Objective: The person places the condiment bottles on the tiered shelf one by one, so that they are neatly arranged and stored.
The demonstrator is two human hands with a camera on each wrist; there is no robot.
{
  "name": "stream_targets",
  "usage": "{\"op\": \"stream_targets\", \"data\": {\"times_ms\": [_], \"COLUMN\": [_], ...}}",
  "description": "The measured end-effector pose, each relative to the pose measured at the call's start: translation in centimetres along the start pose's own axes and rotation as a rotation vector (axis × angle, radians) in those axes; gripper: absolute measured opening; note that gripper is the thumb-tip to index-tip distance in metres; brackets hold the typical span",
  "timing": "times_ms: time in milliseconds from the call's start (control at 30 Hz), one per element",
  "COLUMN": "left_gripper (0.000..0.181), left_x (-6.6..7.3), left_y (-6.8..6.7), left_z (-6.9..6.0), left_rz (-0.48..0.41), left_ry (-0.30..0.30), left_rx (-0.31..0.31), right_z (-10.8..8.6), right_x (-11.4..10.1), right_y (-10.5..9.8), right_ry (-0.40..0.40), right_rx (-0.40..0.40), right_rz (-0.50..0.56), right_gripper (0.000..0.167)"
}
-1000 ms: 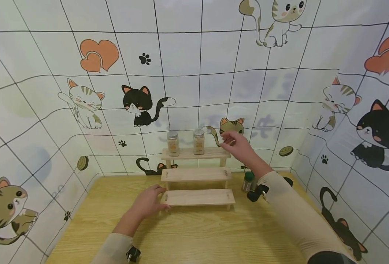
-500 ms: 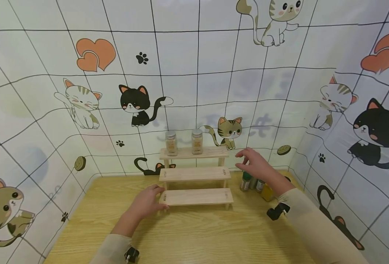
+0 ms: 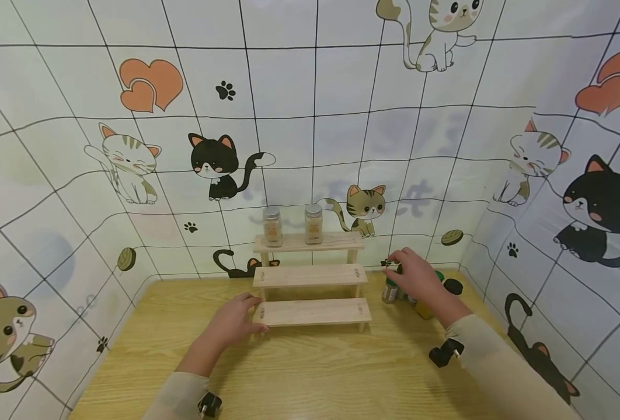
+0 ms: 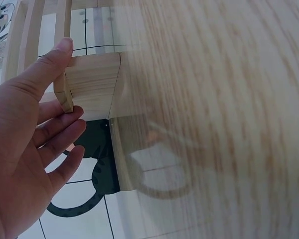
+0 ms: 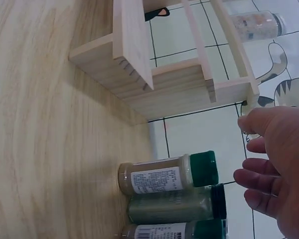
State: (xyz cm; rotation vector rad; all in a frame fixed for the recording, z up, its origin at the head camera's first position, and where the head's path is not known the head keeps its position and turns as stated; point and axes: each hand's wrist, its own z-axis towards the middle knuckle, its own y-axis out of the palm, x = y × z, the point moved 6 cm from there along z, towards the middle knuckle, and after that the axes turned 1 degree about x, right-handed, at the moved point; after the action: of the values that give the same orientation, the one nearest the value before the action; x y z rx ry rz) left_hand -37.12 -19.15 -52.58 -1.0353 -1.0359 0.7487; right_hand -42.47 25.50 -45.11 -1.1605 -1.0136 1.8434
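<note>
A three-tier wooden rack stands against the back wall, with two silver-lidded glass jars on its top tier. My left hand grips the left end of the lowest tier, thumb and fingers around the board's end in the left wrist view. Above a group of spice jars right of the rack, my right hand has loosely bent fingers and holds nothing. In the right wrist view the hand is beside a green-lidded jar and a dark-lidded jar, apart from both.
Several jars stand close together on the wooden table, including one with a black lid and a yellow one partly behind the right hand. Cat-patterned wall sheets enclose the back and both sides.
My right hand has moved from beside the rack's top tier rightward and down to above the spice jars. My left hand keeps its grip on the lowest tier.
</note>
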Motion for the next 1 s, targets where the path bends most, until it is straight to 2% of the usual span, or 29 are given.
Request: {"op": "stream_targets", "data": {"times_ms": [300, 567, 800, 1000], "left_gripper": [0.075, 0.075, 0.075, 0.073], "left_x": [0.0, -0.2, -0.1, 0.2], "left_y": [0.0, 0.2, 0.0, -0.3], "left_z": [0.1, 0.0, 0.0, -0.1], "left_rz": [-0.003, -0.012, -0.027, -0.023], "left_ry": [-0.014, -0.02, -0.024, -0.003], "left_rx": [0.001, -0.004, 0.0, 0.006], "right_z": [-0.1, -0.5, -0.8, -0.9], "right_x": [0.9, 1.8, 1.9, 1.6], "right_y": [1.5, 3.3, 3.5, 3.0], "right_ry": [0.059, 0.043, 0.024, -0.021], "right_rx": [-0.062, -0.059, -0.025, -0.038], "right_rz": [-0.038, -0.028, 0.038, 0.091], "right_gripper": [0.042, 0.044, 0.034, 0.023]}}
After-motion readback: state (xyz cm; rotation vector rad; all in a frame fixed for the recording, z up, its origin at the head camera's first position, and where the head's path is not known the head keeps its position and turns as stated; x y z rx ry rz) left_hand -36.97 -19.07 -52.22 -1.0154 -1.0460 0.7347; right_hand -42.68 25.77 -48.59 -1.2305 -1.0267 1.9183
